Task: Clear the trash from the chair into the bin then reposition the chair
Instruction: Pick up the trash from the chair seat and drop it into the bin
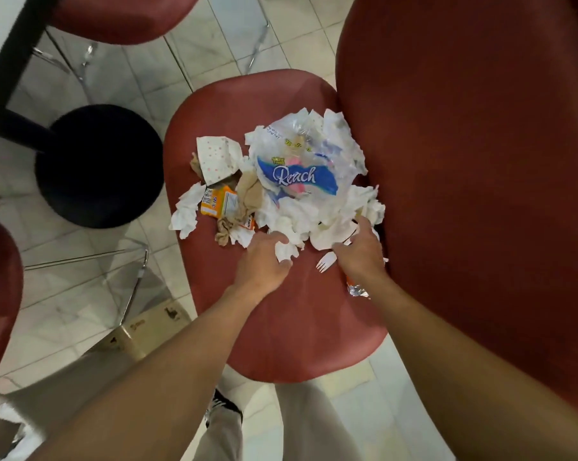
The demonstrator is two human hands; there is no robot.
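1. White crumpled tissues make up most of the trash heaped on the seat of the dark red chair, toward the backrest side.
2. On top of the heap lies a clear plastic wrapper with a blue band printed "Reach".
3. At the heap's left edge sit a dotted paper piece, an orange packet and some brown crumpled paper.
4. A white plastic fork lies on the bare seat just in front of the heap, between the two hands.
5. The left hand is at the near edge of the heap; its fingers and thumb curl round a small wad of tissue.
6. The right hand rests on the heap's right near corner, fingers curled into the tissue there; how firmly they hold it I cannot tell.
7. A bit of crinkled foil wrapper shows under the right wrist.
8. The chair's tall backrest rises on the right.
9. Further out, a round black base stands on the pale tiled floor, and parts of other red chairs show at the top and left edges.
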